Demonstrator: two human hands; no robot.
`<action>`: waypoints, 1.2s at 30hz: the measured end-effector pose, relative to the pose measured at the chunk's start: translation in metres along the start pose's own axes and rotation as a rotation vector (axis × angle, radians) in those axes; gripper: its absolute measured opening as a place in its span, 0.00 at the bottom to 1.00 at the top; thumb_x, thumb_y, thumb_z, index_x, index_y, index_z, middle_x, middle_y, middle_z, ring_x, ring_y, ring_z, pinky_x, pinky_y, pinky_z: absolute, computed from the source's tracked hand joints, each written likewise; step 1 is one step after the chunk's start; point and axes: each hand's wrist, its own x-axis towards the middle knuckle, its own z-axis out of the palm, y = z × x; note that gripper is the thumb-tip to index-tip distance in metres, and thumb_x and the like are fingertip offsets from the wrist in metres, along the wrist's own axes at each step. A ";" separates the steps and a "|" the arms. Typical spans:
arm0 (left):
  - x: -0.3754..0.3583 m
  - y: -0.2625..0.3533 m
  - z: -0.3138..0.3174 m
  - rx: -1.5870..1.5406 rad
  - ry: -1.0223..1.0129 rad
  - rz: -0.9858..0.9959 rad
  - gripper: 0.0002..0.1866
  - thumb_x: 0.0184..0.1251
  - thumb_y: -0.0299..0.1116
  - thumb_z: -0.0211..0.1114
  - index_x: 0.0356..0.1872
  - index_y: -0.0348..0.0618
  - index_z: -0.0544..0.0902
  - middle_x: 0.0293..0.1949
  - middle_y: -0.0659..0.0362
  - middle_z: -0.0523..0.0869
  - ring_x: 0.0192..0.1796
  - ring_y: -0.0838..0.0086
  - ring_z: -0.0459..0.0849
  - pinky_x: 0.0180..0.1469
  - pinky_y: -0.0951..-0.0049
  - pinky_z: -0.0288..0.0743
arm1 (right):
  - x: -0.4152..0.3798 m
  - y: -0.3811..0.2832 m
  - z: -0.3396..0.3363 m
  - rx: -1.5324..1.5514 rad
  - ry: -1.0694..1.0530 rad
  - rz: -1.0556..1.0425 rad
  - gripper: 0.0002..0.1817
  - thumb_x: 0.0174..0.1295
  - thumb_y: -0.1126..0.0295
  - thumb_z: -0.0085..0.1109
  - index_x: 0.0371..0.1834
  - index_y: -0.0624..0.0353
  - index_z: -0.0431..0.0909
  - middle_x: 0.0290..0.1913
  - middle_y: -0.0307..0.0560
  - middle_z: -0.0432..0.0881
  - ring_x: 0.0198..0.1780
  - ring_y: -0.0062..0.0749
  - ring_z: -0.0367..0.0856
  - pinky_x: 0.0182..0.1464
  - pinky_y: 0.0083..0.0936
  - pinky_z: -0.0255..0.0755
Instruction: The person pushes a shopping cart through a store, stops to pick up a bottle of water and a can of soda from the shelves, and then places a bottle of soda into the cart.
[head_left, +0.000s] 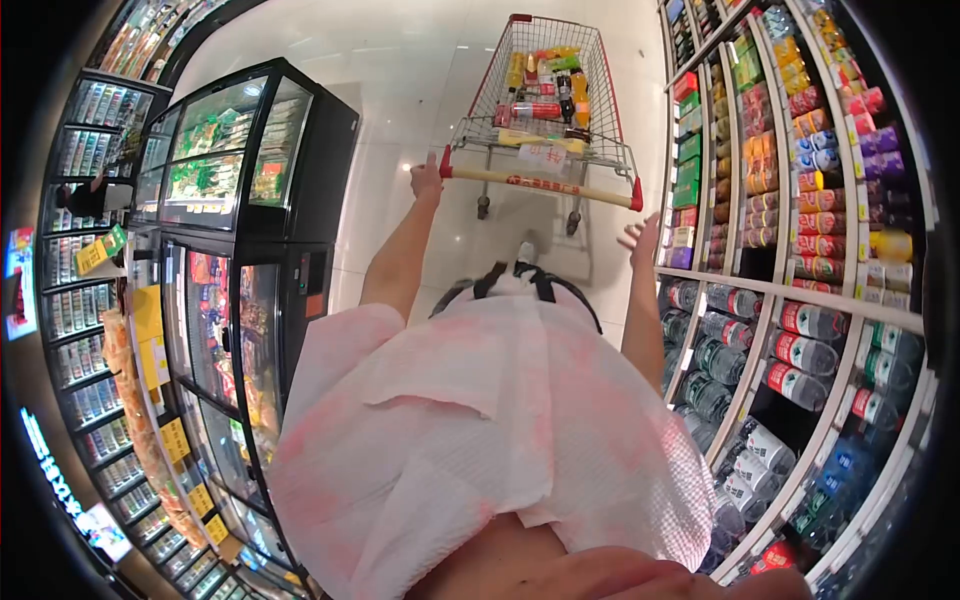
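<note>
A shopping cart [545, 95] stands in front of me, with several bottles [540, 110] of drinks in its basket. Its handlebar [540, 187] has red ends. At the handlebar's left end is my left hand [427, 180], its fingers closed at the red end piece. My right hand [640, 238] is off the bar, just below and to the right of its right end, with fingers spread and nothing in them.
Shelves of bottled drinks [820, 225] line the right side. Black glass-door coolers [240, 170] stand at the left, with yellow price tags nearby. Another person [95, 198] is at the far left. Pale tiled floor [390, 90] surrounds the cart.
</note>
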 end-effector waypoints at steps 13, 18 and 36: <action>0.055 0.075 0.058 0.869 -0.049 0.232 0.12 0.71 0.39 0.62 0.44 0.43 0.86 0.43 0.44 0.90 0.50 0.47 0.89 0.51 0.48 0.82 | 0.059 -0.092 0.135 -1.247 0.284 0.089 0.21 0.62 0.54 0.59 0.40 0.63 0.88 0.44 0.63 0.89 0.48 0.59 0.89 0.52 0.52 0.81; 0.127 0.142 0.084 0.946 -0.075 0.313 0.10 0.73 0.36 0.58 0.43 0.43 0.85 0.41 0.44 0.89 0.48 0.45 0.89 0.50 0.47 0.82 | 0.093 -0.116 0.199 -1.193 0.304 0.123 0.20 0.66 0.55 0.57 0.38 0.63 0.87 0.42 0.64 0.88 0.47 0.61 0.88 0.51 0.53 0.80; 0.388 0.417 0.292 0.854 -0.156 0.483 0.09 0.72 0.32 0.57 0.46 0.42 0.82 0.45 0.46 0.89 0.50 0.47 0.89 0.52 0.48 0.82 | 0.349 -0.305 0.410 -1.003 0.228 0.160 0.19 0.67 0.58 0.57 0.52 0.58 0.86 0.54 0.59 0.87 0.57 0.54 0.87 0.60 0.48 0.79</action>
